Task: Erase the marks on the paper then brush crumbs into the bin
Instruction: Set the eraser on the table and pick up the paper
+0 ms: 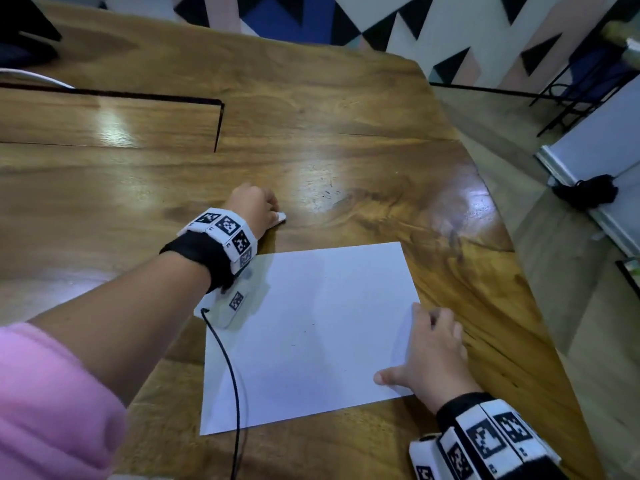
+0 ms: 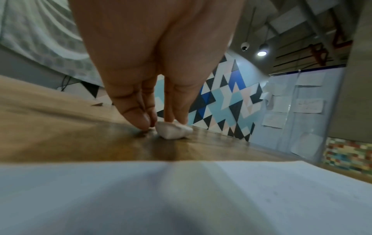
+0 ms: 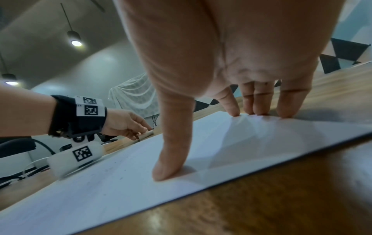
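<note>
While on the table (image 1: 346, 150), eraser (image 2: 173, 130) pinched beneath left fingers (image 2: 138, 117); right fingers (image 3: 259, 101) spread on paper (image 1: 311, 323).

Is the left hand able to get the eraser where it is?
Yes, it looks so: the left hand already has its fingertips at the eraser on the table, just past the paper. Nothing is in the way.

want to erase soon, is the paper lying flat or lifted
Mostly flat on the table; the paper puckers slightly under the right hand.
</note>
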Available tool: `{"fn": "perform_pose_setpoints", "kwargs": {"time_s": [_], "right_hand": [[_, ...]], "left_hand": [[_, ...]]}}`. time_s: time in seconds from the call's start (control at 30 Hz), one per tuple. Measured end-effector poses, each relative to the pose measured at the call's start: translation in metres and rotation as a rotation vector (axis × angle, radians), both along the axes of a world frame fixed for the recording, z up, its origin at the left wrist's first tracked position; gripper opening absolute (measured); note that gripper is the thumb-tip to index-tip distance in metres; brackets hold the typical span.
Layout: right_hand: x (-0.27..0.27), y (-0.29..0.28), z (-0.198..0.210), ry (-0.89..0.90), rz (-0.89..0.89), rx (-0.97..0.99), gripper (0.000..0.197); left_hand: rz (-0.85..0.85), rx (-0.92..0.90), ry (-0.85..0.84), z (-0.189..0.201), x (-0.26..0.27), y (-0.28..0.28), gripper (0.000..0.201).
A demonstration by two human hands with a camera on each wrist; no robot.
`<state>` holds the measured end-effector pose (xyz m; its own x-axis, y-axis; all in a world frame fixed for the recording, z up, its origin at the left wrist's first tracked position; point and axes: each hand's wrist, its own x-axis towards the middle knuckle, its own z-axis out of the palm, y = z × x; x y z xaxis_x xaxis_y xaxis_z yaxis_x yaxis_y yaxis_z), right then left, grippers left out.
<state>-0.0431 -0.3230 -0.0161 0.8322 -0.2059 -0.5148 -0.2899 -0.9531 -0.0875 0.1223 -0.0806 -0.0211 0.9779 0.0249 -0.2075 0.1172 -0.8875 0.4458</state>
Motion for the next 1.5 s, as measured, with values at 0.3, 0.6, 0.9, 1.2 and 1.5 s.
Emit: {"fn": "perform_pose_setpoints", "kwargs": {"time_s": [0.3, 0.6, 0.9, 1.2, 1.5], "right_hand": [[-0.004, -0.002, 0.001, -0.02, 0.086, 0.011, 0.121], [-0.014, -0.005, 0.0, -0.047, 0.059, 0.143, 0.12], [-0.018, 0.01, -0.005, -0.123, -0.204, 0.101, 0.112], [-0.017, 0.013, -0.006, -0.118, -0.219, 0.094, 0.099], [-0.02, 0.007, -0.006, -0.169, -0.27, 0.199, 0.069]], "left_hand": [[-0.214, 0.069, -0.152, 0.006, -0.105, 0.028, 0.047], [-0.475, 0.412, 0.005, -0.043, -0.207, 0.042, 0.113], [-0.512, 0.332, -0.054, -0.059, -0.23, 0.063, 0.146], [-0.482, 0.271, -0.098, -0.064, -0.233, 0.066, 0.14], [-0.496, 0.266, -0.161, -0.062, -0.242, 0.073, 0.116]]}}
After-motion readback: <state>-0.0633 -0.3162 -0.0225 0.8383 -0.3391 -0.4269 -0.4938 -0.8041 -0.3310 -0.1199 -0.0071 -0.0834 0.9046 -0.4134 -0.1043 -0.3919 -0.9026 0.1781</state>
